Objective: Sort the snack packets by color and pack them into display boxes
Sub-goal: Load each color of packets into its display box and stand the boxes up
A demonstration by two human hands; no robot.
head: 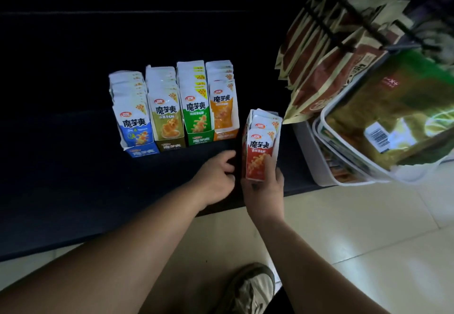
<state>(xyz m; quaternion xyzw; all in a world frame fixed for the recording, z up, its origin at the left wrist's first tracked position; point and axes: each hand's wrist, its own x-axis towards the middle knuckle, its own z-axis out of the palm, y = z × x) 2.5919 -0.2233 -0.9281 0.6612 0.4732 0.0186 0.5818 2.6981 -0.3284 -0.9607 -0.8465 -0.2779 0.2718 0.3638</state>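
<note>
Right grip (264,191) clasps red display box (260,146) labelled 魔芋爽.

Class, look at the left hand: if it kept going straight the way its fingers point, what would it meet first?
Probably the red display box, held by the right hand: the left hand points at its left side. Depth is unclear, so that is a judgement.

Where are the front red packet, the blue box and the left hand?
front red packet (260,157): head view, printed face.
blue box (142,152): head view, front lip.
left hand (216,178): head view, back of hand.
</note>
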